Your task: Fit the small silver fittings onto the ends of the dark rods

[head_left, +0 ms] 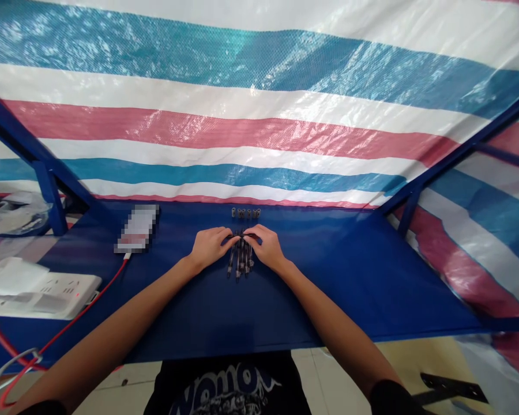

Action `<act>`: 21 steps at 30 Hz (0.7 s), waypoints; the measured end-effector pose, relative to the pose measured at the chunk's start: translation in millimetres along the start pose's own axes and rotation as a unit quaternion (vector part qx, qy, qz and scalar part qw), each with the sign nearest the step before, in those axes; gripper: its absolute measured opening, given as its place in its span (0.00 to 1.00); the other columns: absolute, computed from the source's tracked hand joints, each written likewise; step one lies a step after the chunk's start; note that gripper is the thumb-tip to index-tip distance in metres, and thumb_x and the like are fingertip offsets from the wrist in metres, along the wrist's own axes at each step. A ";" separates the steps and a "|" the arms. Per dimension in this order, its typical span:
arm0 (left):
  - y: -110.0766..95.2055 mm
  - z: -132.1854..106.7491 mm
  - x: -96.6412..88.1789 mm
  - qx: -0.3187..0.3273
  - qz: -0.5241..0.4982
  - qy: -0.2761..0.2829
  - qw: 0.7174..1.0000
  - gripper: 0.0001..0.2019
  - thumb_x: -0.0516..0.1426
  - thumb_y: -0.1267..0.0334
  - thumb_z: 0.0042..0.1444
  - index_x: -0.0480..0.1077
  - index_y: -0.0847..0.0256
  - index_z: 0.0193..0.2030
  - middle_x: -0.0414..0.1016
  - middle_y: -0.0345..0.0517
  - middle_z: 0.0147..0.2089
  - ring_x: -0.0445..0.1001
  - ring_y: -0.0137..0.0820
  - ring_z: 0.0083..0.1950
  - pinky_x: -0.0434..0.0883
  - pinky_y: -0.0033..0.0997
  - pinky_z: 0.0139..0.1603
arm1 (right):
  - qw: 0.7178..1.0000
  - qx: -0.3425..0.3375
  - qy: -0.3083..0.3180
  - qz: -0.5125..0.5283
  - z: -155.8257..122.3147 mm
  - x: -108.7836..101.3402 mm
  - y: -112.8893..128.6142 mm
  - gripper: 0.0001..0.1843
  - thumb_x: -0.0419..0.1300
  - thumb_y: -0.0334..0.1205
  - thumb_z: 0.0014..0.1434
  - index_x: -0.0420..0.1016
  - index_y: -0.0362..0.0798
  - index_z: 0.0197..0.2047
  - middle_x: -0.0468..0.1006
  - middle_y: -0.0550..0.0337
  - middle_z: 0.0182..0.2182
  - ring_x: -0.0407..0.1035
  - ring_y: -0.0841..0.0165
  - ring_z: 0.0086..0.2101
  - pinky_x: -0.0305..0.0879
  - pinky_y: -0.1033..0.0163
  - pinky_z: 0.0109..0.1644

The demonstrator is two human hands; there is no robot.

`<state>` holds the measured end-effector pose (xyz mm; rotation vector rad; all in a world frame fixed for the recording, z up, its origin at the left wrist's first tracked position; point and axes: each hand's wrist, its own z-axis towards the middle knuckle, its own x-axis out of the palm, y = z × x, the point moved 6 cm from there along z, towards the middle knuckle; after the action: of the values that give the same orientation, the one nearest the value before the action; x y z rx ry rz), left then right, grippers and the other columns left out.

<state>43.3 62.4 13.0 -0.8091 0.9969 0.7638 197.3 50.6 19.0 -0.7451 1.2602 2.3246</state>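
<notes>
Both hands sit close together on the blue tabletop, the left hand [210,248] and the right hand [268,248] angled inward so that the fingers almost meet. The fingers [229,237] of both hands curve down and are pressed toward each other over the far ends of a loose bunch of slim black pens [241,259]. A thin dark end shows between the fingertips, but the hands hide too much to tell whether they are pinching the pens firmly or only resting on them.

The bunch lies directly under and between the hands, fanning toward the person. Just beyond the fingertips, a short row of small grey cylinders [245,213] stands near the far edge of the blue table [328,276].

Well to the left of the left hand lies a pixelated flat device [137,229], with a red cable [99,294] running from it toward the near left. Nearer and farther left sits a white power strip [47,297], partly covered by white paper [8,276]. Behind the hands hangs a striped blue, white and red tarpaulin [242,138], held by a blue metal frame [49,199]. Below the hands, at the table's near edge, a dark printed T-shirt [225,392] shows
</notes>
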 end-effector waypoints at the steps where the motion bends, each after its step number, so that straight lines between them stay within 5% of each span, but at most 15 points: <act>1: -0.7 -0.9 1.1 0.005 -0.003 -0.001 1.000 0.22 0.45 0.47 0.64 0.73 0.59 0.35 0.73 0.44 0.30 0.71 0.30 0.34 0.59 0.27 0.32 | 1.000 -0.002 0.000 0.002 -0.4 0.2 -0.1 0.09 0.54 0.39 0.62 0.76 0.48 0.40 0.75 0.57 0.33 0.70 0.68 0.32 0.67 0.63 0.42; 12: -5.3 -9.2 -3.5 0.078 -0.061 -0.033 0.995 0.18 0.44 0.54 0.67 0.71 0.56 0.53 0.76 0.45 0.44 0.74 0.29 0.43 0.65 0.24 0.40 | 1.000 0.012 0.019 -0.011 -0.3 5.3 0.6 0.10 0.54 0.39 0.62 0.76 0.48 0.42 0.76 0.57 0.34 0.70 0.68 0.33 0.66 0.63 0.43; 21: -4.6 -11.1 -3.8 0.112 -0.062 -0.106 0.986 0.15 0.49 0.57 0.65 0.74 0.58 0.48 0.78 0.44 0.42 0.75 0.28 0.41 0.68 0.23 0.40 | 1.000 0.013 -0.003 -0.024 0.2 5.5 -4.3 0.11 0.53 0.39 0.62 0.76 0.47 0.38 0.77 0.56 0.33 0.70 0.67 0.33 0.65 0.63 0.42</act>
<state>41.4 50.0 14.1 -0.5750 0.8160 0.6041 195.4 53.5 13.0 -0.7513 1.2531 2.2667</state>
